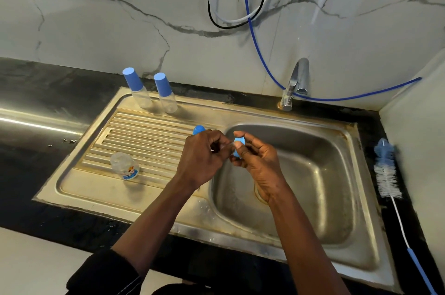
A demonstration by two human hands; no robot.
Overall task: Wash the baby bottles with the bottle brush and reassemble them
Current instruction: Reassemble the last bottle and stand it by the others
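Blue plastic collar (238, 147) sits pinched in the right hand (260, 164), just over the left rim of the sink bowl (313, 186). The left hand (202, 157), fingers curled, nips a clear teat (228, 145) at the collar; the part is small, so that ID is a guess. A blue cap (199, 130) shows behind the left knuckles; can't tell if it's held. Parts look light. I'd expect the collar to be stiff, the teat soft, and both slick when wet, so grip the collar by its outer edge. An open bottle (125, 166) stands left of the bowl on the ribbed steel drainboard (144, 135). Two capped bottles (138, 90) (166, 94) stand at the back-left of the bowl. The bottle brush (387, 174) lies right of the bowl on the dark worktop (36, 92). Tap (295, 85) behind the bowl, marble-look wall, blue hose (258, 54) above.
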